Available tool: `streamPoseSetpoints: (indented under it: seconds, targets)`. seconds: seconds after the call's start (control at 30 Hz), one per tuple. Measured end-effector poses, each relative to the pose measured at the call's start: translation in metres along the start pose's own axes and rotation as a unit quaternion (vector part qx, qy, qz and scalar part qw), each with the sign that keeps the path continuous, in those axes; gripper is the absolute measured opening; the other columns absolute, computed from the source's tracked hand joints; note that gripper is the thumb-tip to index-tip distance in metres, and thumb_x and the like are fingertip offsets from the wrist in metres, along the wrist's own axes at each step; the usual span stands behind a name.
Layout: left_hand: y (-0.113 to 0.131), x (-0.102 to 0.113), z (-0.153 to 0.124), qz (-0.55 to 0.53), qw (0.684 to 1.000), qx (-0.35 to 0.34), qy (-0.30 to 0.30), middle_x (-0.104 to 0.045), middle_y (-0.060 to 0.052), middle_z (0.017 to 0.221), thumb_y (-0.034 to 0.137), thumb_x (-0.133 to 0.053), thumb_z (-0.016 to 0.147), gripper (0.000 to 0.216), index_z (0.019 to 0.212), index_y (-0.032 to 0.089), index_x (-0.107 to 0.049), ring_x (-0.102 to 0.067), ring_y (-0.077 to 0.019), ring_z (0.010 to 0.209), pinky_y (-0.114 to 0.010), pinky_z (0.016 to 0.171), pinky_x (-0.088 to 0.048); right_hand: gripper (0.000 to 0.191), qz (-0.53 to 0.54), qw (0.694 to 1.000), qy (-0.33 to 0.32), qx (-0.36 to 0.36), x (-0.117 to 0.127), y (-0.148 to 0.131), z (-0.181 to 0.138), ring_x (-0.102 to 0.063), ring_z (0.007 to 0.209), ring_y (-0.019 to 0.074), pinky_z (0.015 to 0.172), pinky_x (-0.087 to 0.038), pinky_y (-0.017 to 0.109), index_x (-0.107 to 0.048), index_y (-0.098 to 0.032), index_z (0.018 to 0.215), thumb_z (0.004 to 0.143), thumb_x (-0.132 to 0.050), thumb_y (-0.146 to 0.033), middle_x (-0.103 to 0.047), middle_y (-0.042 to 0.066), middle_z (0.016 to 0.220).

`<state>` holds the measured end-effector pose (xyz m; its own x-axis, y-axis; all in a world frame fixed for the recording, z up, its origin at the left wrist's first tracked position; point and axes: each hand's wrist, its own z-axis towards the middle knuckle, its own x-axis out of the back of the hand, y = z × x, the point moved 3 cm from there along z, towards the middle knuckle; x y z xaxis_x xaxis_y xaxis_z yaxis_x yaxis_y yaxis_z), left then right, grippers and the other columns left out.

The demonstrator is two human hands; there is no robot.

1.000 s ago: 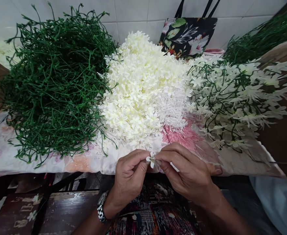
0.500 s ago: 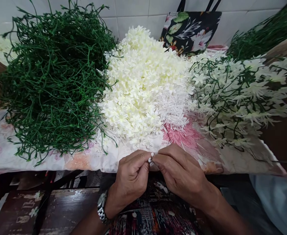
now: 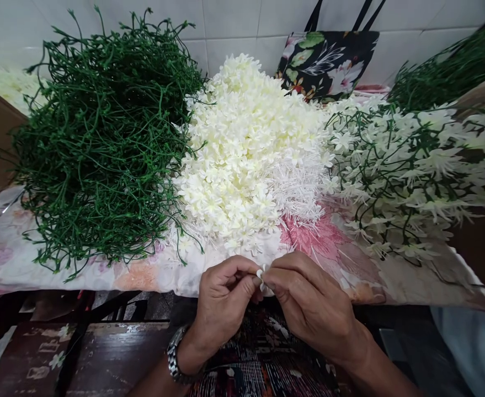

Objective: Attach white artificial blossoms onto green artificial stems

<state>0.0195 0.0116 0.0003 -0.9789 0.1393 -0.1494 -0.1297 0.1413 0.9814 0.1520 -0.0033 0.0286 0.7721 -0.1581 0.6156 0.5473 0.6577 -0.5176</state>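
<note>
A small white artificial flower (image 3: 262,273) is pinched between my two hands, just past the table's front edge. My left hand (image 3: 225,298), with a metal watch on the wrist, grips it between thumb and forefinger. From the other side my right hand (image 3: 314,303) also pinches at the flower, and its fingertips hide part of it. Beyond the hands lies a heap of loose cream-white flower heads (image 3: 242,138). Thin white stamen-like pieces (image 3: 298,184) form a smaller pile at that heap's right side.
Green plastic stems (image 3: 105,149) make a big tangled heap on the left. To the right lie white flowers on green stems (image 3: 411,171). A floral tablecloth (image 3: 138,275) covers the table. Against the tiled wall stands a black floral bag (image 3: 329,63). A brown wooden surface (image 3: 118,353) shows below left.
The camera view has shifted slightly, so the table things appear a little lower and farther right. The fingers have moved slightly around the white flower, whose petals show more clearly now.
</note>
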Motion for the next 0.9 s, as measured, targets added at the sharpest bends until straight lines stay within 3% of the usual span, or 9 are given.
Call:
streamPoseSetpoints:
  seconds: [0.33, 0.67, 0.9]
  targets:
    - [-0.001, -0.002, 0.001, -0.017, 1.000, -0.021, -0.012, -0.053, 0.003, 0.048, 0.011, -0.056, 0.075, 0.014, 0.063, 0.013, -0.061, -0.049, -0.0059, 0.043, -0.015, 0.044, -0.041, 0.018, 0.064, 0.998, -0.006, -0.022, -0.006, 0.003, 0.000, -0.053, 0.067, 0.0107, 0.058, -0.047, 0.021, -0.058, -0.014, 0.082, 0.081, -0.047, 0.000, -0.053, 0.003, 0.073]
    - [-0.018, 0.007, -0.002, -0.137, 0.990, -0.015, -0.022, -0.058, 0.003, 0.052, 0.022, -0.064, 0.078, 0.007, 0.074, 0.016, -0.064, -0.051, -0.0068, 0.044, -0.016, 0.044, -0.043, 0.014, 0.073, 0.996, -0.001, -0.054, -0.005, 0.002, 0.001, -0.055, 0.069, 0.0108, 0.059, -0.048, 0.021, -0.055, -0.016, 0.091, 0.082, -0.054, -0.006, -0.057, 0.003, 0.075]
    - [-0.012, 0.006, -0.007, -0.012, 0.998, -0.068, 0.012, -0.055, 0.002, 0.055, 0.017, -0.058, 0.080, 0.011, 0.071, 0.015, -0.063, -0.051, -0.0074, 0.048, -0.017, 0.048, -0.043, 0.014, 0.003, 1.000, -0.001, -0.024, -0.005, 0.000, -0.001, -0.055, 0.069, 0.0134, 0.060, -0.049, 0.026, -0.057, -0.014, 0.088, 0.080, -0.052, -0.004, -0.058, 0.005, 0.074]
